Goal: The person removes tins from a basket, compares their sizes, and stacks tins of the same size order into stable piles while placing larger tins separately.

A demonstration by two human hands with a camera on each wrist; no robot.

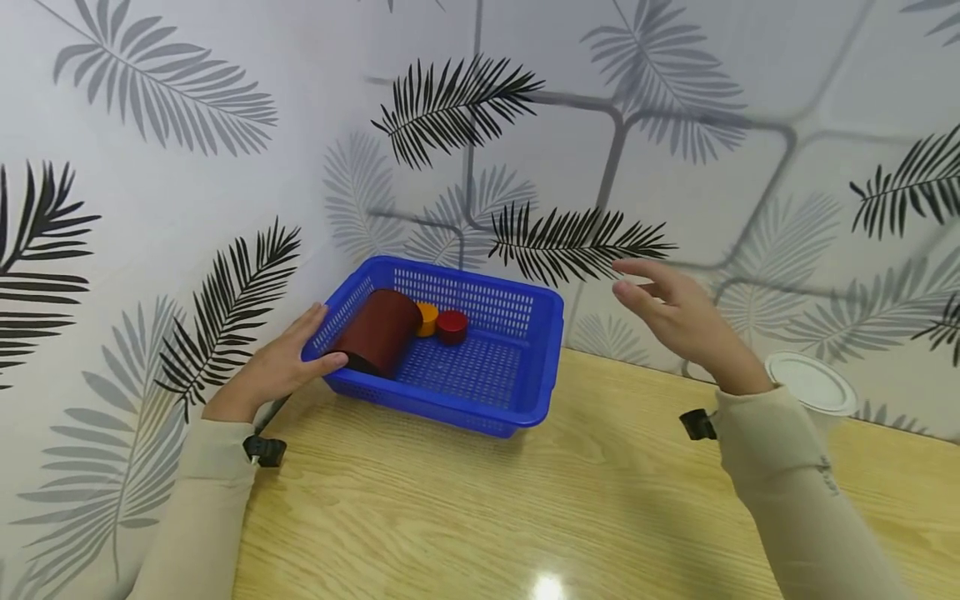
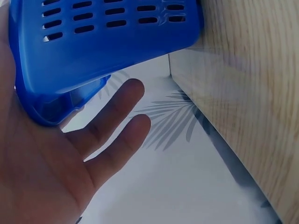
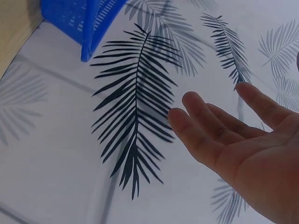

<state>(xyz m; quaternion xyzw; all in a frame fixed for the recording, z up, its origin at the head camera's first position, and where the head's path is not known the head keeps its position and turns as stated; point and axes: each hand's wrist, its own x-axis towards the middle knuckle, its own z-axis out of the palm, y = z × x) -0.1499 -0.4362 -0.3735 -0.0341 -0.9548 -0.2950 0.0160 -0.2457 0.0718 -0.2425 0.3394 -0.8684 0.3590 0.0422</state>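
A blue perforated plastic basket (image 1: 457, 408) stands on the wooden table against the wall. At its left end lies a dark red-brown cylinder (image 1: 382, 329), with a small orange round piece (image 1: 426, 319) and a small red one (image 1: 452, 327) beside it. My left hand (image 1: 281, 362) rests at the basket's near left corner, thumb across the rim. In the left wrist view, two of its fingers (image 2: 124, 140) stretch out straight below the basket wall (image 2: 107, 51). Right of the basket, my right hand (image 1: 671, 312) hovers in the air, fingers loosely bent and holding nothing.
A white tub with a lid (image 1: 810, 382) stands at the right, partly behind my right sleeve. Leaf-patterned wall covering (image 1: 585, 167) rises directly behind the basket and also along the left. The light wooden tabletop (image 1: 450, 508) extends in front.
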